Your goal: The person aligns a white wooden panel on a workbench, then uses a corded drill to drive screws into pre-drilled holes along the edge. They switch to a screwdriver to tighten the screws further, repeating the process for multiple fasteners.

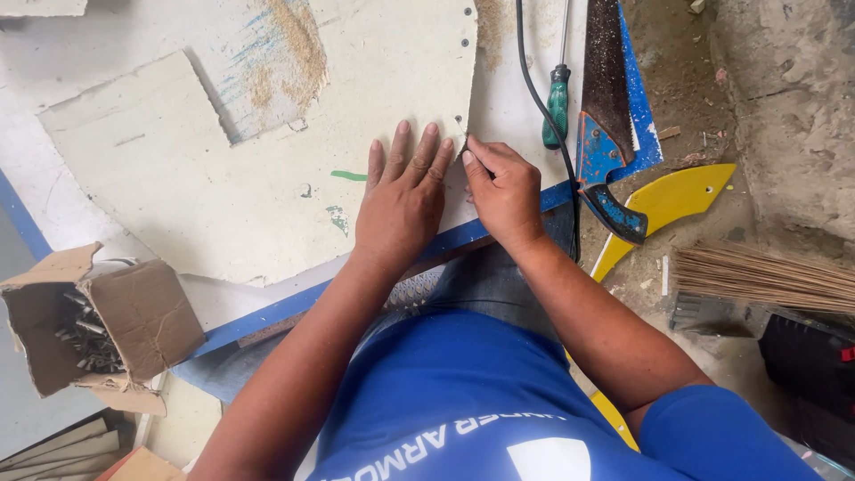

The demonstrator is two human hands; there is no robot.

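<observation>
While two hands, left hand (403, 200), right hand (504, 191), press one board (223, 169), one saw (606, 116), one screwdriver (557, 102)

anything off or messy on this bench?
Sawdust is scattered across the top of the white board, which has a notch cut from its upper edge and chipped margins. The cardboard box of screws is torn open and tipped on its side. The handsaw overhangs the bench edge.

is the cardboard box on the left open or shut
Open: the cardboard box has its flaps spread and lies tipped, showing dark metal screws inside.
</observation>
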